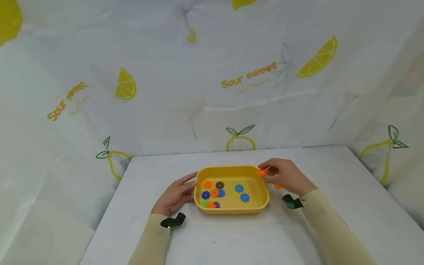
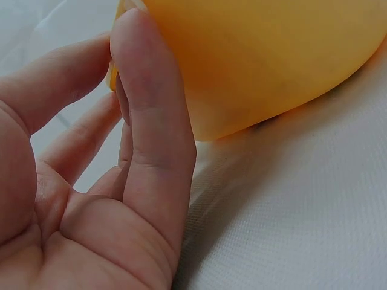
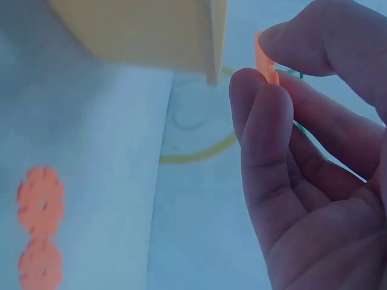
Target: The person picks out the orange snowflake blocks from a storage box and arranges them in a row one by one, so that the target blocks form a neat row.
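A yellow plastic tray (image 1: pixel 232 211) with rounded corners stands on the white table. Several notched plastic discs lie inside it, among them a brown disc (image 1: pixel 220 185), a light blue disc (image 1: pixel 244 197) and an orange disc (image 1: pixel 207 184). At the tray's left end my left hand (image 1: pixel 176 195) holds the rim, its fingers (image 2: pixel 151 90) on the tray wall. My right hand (image 1: pixel 284 173) is raised at the tray's right end and pinches an orange notched disc (image 3: pixel 264 60) between thumb and fingertips.
Beyond the tray's right side, two orange discs (image 3: pixel 41 202) lie on the table, partly hidden by my right hand in the head view. A white cloth backdrop (image 1: pixel 165 110) with lemon prints rises behind the table's back edge. Dark straps (image 1: pixel 293 201) sit on both wrists.
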`<state>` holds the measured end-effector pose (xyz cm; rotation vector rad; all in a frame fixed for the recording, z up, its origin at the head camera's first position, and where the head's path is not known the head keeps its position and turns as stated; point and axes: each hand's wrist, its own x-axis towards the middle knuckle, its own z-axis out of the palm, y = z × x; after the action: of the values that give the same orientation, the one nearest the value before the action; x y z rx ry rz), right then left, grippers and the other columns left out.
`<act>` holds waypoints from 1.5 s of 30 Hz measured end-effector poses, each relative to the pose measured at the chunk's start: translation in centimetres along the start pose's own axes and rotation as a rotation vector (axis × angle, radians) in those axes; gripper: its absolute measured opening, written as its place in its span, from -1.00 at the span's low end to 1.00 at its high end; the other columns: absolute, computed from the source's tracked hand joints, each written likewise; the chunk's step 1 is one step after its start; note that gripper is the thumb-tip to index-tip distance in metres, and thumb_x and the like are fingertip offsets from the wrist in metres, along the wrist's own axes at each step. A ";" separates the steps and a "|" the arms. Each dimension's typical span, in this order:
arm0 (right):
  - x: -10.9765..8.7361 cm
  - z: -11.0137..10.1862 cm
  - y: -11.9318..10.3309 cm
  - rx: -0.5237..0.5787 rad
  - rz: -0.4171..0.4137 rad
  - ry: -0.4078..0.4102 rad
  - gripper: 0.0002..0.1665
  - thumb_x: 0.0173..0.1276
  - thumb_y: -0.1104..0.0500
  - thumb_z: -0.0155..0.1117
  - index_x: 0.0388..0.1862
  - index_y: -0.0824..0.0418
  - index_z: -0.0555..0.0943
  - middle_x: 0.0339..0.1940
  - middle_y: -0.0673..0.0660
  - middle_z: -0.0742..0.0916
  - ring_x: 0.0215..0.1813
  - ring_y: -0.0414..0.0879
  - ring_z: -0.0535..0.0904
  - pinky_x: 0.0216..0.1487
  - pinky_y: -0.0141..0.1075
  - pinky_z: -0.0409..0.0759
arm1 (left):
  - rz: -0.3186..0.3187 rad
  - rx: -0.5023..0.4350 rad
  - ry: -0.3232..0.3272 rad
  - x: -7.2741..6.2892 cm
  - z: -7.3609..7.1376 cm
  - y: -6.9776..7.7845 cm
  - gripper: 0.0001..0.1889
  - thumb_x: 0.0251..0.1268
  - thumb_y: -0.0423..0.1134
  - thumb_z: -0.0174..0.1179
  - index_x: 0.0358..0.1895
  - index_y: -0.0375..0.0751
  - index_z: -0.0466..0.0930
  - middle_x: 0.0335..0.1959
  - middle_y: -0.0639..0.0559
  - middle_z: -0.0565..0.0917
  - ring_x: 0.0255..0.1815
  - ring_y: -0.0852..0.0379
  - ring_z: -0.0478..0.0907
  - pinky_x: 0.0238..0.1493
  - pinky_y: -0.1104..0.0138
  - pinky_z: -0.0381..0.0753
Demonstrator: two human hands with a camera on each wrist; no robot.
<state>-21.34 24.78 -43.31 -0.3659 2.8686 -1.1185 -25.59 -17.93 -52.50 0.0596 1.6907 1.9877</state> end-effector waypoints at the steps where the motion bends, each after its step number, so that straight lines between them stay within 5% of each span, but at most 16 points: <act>1: -0.2 -0.2 0.4 0.003 0.012 0.009 -0.66 0.46 0.11 0.48 0.18 0.07 0.78 -0.02 0.03 0.82 -0.04 -0.08 0.70 -0.12 -0.35 0.76 | 0.000 0.002 0.005 -0.1 0.0 0.0 -0.38 0.53 -0.02 0.37 0.59 0.14 0.48 0.41 -0.14 0.66 -0.07 0.06 0.76 0.10 0.24 0.83; 20: -4.1 -2.4 8.0 -0.069 0.158 0.066 -0.60 0.43 0.06 0.53 0.21 0.07 0.77 0.12 0.10 0.81 0.07 -0.01 0.69 0.00 -0.30 0.69 | -0.022 -0.020 0.027 -0.6 -0.2 -0.3 -0.38 0.55 -0.03 0.36 0.60 0.14 0.46 0.34 -0.14 0.70 -0.08 0.08 0.74 0.08 0.28 0.82; 45: -4.8 -2.3 10.2 -0.082 0.208 0.050 -0.62 0.43 0.09 0.52 0.17 0.15 0.77 0.08 0.18 0.80 0.02 0.03 0.66 -0.02 -0.18 0.66 | -0.027 -0.039 -0.005 -0.2 0.2 0.1 -0.36 0.62 -0.10 0.29 0.67 0.07 0.36 0.35 -0.09 0.73 0.02 0.09 0.80 0.14 0.24 0.82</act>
<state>-19.04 34.63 -48.71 -0.0409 2.9181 -0.9909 -25.40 -17.88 -52.28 0.0281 1.6402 1.9983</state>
